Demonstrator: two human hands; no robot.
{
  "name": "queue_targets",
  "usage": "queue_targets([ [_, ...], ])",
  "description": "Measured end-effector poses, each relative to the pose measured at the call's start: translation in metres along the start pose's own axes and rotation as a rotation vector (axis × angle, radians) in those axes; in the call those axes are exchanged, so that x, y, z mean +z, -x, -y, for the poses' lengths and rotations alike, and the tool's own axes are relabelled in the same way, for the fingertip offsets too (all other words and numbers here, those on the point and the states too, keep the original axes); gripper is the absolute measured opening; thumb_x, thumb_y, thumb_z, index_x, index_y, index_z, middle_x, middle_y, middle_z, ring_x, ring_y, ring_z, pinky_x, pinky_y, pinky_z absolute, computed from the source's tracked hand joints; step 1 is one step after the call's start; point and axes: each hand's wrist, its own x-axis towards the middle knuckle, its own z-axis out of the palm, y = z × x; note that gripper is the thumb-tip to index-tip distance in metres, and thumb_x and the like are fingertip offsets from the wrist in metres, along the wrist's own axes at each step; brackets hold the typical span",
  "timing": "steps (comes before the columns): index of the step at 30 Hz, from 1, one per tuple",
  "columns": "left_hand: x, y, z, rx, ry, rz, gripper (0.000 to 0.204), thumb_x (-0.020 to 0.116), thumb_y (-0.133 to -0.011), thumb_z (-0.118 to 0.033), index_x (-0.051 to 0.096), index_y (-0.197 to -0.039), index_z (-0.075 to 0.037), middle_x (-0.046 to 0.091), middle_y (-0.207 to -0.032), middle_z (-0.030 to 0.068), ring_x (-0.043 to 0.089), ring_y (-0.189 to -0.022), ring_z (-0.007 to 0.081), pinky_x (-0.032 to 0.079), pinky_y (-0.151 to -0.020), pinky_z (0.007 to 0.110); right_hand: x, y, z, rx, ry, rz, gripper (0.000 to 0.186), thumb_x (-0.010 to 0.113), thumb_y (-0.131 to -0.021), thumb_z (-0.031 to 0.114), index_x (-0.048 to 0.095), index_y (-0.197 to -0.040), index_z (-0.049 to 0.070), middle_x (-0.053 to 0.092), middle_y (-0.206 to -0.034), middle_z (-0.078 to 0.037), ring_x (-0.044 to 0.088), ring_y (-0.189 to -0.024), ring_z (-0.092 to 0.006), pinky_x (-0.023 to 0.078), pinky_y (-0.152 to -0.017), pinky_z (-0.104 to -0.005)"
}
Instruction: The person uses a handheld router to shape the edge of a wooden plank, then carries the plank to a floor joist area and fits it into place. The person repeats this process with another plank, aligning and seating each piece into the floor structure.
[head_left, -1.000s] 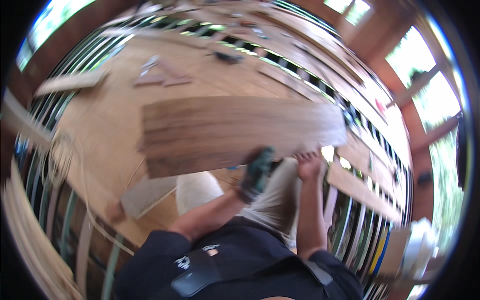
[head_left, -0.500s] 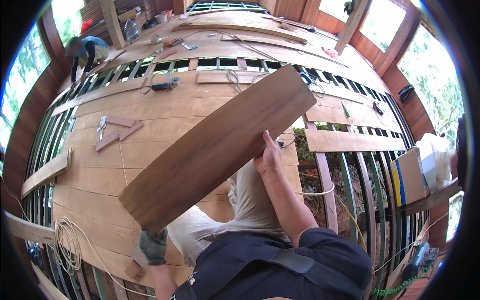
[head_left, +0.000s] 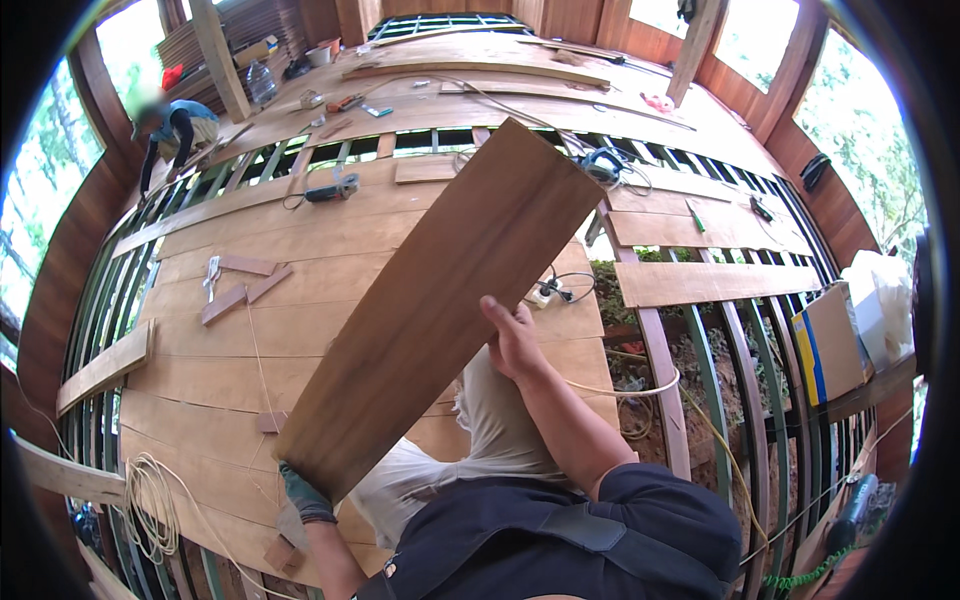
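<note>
A long, wide brown board (head_left: 420, 310) slants across the middle of the view, from near my body up to the right. My left hand (head_left: 305, 492), in a dark green glove, grips the board's lower corner. My bare right hand (head_left: 510, 338) holds its right edge lower down than the middle, thumb on the face. Beneath are my light trousers and a laid plank floor (head_left: 200, 400). Short reddish offcuts (head_left: 245, 295) with a small white item lie to the left. A socket block with a black cord (head_left: 548, 290) lies beside the board on the right.
Open joists with gaps (head_left: 702, 380) run on my right, beside a cardboard box (head_left: 830, 345). A co-worker (head_left: 185, 130) bends at the back left. A blue power saw (head_left: 600, 165), a grinder (head_left: 330, 190), loose planks (head_left: 715, 285) and coiled cable (head_left: 150, 505) lie around.
The board has swung from roughly level across the view to a steep slant, its far end moving left lately. My right hand has shifted left with it; both hands keep hold.
</note>
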Motion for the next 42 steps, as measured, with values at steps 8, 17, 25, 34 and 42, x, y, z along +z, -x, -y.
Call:
queue_targets([
  [8,-0.039,0.013,-0.004,-0.01,-0.121,-0.181,0.077,0.042,-0.099,-0.069,0.05,-0.147,-0.009,0.056,-0.143,0.0119,0.057,-0.126,0.0292,0.044,-0.109,0.042,-0.067,-0.045,0.072,-0.25,-0.216,-0.235,0.04,0.048,-0.106,0.044,0.058,-0.118,0.007,0.071,-0.104,-0.011,0.07,-0.088,-0.021,0.06,-0.071,-0.0346],
  [17,-0.023,0.01,-0.008,0.147,0.06,-0.115,0.073,0.043,-0.098,-0.068,0.051,-0.146,-0.014,0.053,-0.145,0.0086,0.052,-0.13,0.0285,0.042,-0.11,0.047,-0.074,-0.054,0.112,-0.366,-0.005,-0.258,0.021,0.051,-0.107,0.025,0.055,-0.111,0.005,0.07,-0.095,-0.012,0.071,-0.074,-0.0215,0.06,-0.06,-0.0328],
  [25,-0.032,0.018,-0.022,0.118,0.124,-0.011,0.069,0.043,-0.1,-0.063,0.048,-0.148,-0.014,0.052,-0.146,0.0085,0.051,-0.131,0.0298,0.041,-0.11,0.048,-0.095,-0.07,0.125,-0.274,0.032,-0.399,0.016,0.05,-0.102,0.013,0.058,-0.111,0.003,0.069,-0.097,-0.011,0.069,-0.078,-0.0229,0.057,-0.062,-0.0334],
  [34,-0.044,0.036,-0.022,0.127,0.121,0.114,0.066,0.049,-0.1,-0.059,0.051,-0.145,-0.01,0.055,-0.143,0.0102,0.052,-0.129,0.0302,0.043,-0.109,0.048,-0.088,-0.076,0.123,-0.298,0.116,-0.385,0.017,0.051,-0.105,0.019,0.059,-0.103,0.004,0.07,-0.094,-0.011,0.07,-0.076,-0.0209,0.06,-0.064,-0.0319],
  [42,-0.028,0.036,-0.01,0.073,0.091,-0.076,0.071,0.051,-0.097,-0.065,0.052,-0.143,-0.01,0.057,-0.14,0.0104,0.057,-0.122,0.0309,0.049,-0.103,0.05,-0.095,-0.075,0.13,-0.296,0.116,-0.275,0.02,0.054,-0.104,0.019,0.062,-0.111,0.002,0.071,-0.097,-0.009,0.07,-0.078,-0.0179,0.06,-0.065,-0.0315],
])
